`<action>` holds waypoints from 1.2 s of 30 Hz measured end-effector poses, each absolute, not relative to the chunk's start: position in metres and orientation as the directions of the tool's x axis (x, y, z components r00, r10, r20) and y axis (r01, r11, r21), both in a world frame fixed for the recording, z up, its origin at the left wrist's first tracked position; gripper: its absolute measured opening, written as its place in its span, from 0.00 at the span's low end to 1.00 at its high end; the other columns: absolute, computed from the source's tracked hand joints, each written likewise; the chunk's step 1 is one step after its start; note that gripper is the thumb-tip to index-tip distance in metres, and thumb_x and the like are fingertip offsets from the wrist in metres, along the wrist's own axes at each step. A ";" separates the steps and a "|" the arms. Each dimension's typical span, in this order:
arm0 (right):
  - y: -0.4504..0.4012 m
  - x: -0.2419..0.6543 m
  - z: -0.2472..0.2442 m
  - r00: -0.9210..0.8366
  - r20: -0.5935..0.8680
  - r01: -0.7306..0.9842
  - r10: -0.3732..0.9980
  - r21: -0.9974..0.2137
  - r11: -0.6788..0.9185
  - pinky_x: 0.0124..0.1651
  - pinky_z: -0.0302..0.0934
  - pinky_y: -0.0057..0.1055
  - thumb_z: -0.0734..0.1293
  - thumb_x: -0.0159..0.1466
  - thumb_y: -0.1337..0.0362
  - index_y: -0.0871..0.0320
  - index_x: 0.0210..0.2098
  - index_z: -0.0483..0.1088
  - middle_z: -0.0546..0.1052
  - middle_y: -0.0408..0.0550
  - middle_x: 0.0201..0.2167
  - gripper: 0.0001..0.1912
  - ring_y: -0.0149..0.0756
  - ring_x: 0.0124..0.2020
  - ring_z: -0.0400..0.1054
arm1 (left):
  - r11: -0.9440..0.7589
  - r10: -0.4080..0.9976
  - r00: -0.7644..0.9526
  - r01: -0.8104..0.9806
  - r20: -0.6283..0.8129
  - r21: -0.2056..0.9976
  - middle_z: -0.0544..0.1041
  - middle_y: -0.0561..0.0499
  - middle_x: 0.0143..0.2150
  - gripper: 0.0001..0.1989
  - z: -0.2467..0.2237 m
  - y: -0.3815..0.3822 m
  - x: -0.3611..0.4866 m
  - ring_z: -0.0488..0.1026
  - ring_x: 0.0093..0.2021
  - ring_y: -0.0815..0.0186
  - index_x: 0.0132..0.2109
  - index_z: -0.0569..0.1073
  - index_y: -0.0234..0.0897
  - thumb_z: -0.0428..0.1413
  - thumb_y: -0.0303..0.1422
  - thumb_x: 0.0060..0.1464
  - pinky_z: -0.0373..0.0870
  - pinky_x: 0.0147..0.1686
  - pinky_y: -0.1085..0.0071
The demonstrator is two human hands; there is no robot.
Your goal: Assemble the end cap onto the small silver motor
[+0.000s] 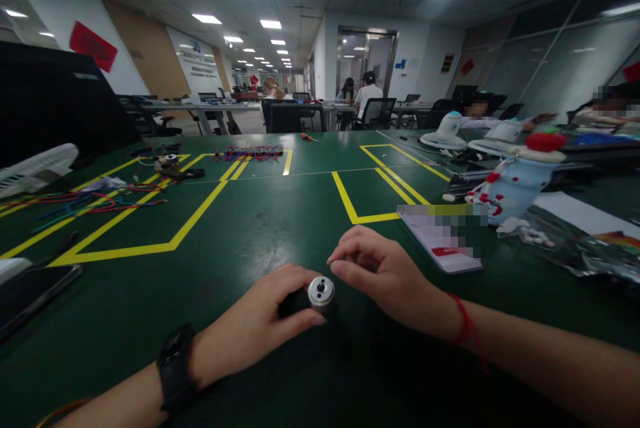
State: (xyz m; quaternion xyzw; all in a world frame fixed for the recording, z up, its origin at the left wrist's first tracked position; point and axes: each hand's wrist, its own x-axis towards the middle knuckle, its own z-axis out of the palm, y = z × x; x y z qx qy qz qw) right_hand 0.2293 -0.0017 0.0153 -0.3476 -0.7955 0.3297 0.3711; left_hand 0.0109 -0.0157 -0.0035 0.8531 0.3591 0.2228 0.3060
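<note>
Our left hand (273,315), watch (176,365) on its wrist, holds a dark cylinder with a round silver end (321,290) between thumb and fingers, silver end up, low in the middle of the view over the green table (240,321). Our right hand (377,271), red string (467,325) on its wrist, is just beside it, empty, fingers curled, narrow gap between thumb and fingertips. Phone (440,241) lies to the right of our right hand; past it a blue cup with a red top (525,181), plastic bags (595,255), white paper (585,211) and two white fans (446,133). Left side: loose coloured wires (107,201), a dark phone-like slab (40,295), part of another white fan (37,168). Yellow tape (200,215) marks boxes on the table. Far edge: wire bundle (253,153), orange screwdriver (309,138). People sit at desks behind.
</note>
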 end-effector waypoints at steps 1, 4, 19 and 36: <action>-0.001 0.234 0.014 -0.500 0.338 0.315 0.797 -0.787 0.531 0.32 0.59 0.26 0.66 0.63 0.61 0.58 0.37 0.72 0.70 0.45 0.36 0.08 0.28 0.33 0.63 | -0.556 0.747 0.646 0.477 0.158 0.681 0.73 0.52 0.44 0.10 -0.003 -0.016 0.011 0.69 0.42 0.61 0.47 0.69 0.42 0.57 0.36 0.59 0.64 0.42 0.67; 0.001 0.249 0.009 -0.625 0.236 0.370 0.744 -0.749 0.549 0.38 0.61 0.27 0.68 0.60 0.64 0.58 0.36 0.74 0.70 0.45 0.38 0.06 0.30 0.36 0.65 | -0.558 0.743 0.653 0.480 0.149 0.677 0.73 0.52 0.44 0.09 -0.002 -0.016 0.011 0.69 0.42 0.61 0.47 0.69 0.42 0.57 0.36 0.59 0.63 0.42 0.66; 0.024 0.266 -0.010 -0.376 0.006 0.073 0.926 -0.997 0.036 0.30 0.57 0.28 0.66 0.60 0.59 0.59 0.38 0.74 0.71 0.45 0.32 0.11 0.28 0.28 0.62 | -0.554 0.742 0.656 0.483 0.139 0.679 0.72 0.52 0.47 0.11 -0.001 -0.016 0.009 0.68 0.46 0.61 0.50 0.68 0.45 0.56 0.36 0.60 0.63 0.46 0.65; 0.002 0.244 0.007 -0.567 0.279 0.398 0.775 -0.731 0.554 0.33 0.58 0.27 0.69 0.58 0.63 0.58 0.35 0.74 0.65 0.44 0.37 0.06 0.28 0.32 0.60 | -0.553 0.745 0.652 0.489 0.139 0.675 0.73 0.51 0.44 0.08 0.001 -0.017 0.012 0.69 0.42 0.61 0.45 0.70 0.41 0.56 0.36 0.60 0.63 0.42 0.66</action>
